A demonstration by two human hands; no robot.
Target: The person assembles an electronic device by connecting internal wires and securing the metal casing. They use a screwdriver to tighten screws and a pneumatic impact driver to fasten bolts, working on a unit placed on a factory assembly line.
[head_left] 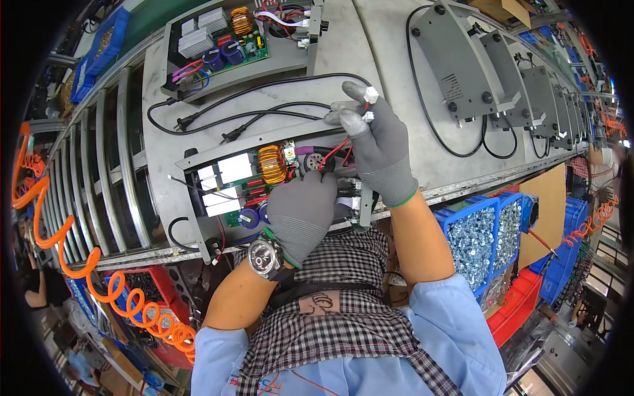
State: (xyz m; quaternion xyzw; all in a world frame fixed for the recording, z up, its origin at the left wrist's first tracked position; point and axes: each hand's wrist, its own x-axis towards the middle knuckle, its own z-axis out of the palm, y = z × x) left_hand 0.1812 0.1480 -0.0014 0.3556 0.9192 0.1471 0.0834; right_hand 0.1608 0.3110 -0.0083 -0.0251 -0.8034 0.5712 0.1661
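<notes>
Blue bins (491,251) hold piles of small silvery metal parts (467,237); open grey chassis (228,148) sits on bench (345,53) before the person, long axis left-right, right end angled slightly away, with copper-coloured coil (271,164) and white blocks (223,202) inside. Right hand (383,145) pinches red wires (339,146) with white plugs (371,95), fingers nearly closed; left hand (304,208) reaches into chassis, fingertips partly hidden, grip can't tell.

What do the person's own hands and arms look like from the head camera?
The left hand and right hand wear grey gloves with ribbed cuffs and green edging; the right glove's fingertips look paler. A round, dark-faced wristwatch with a dark strap sits at the left wrist. Both forearms are bare below short light-blue sleeves.
</notes>
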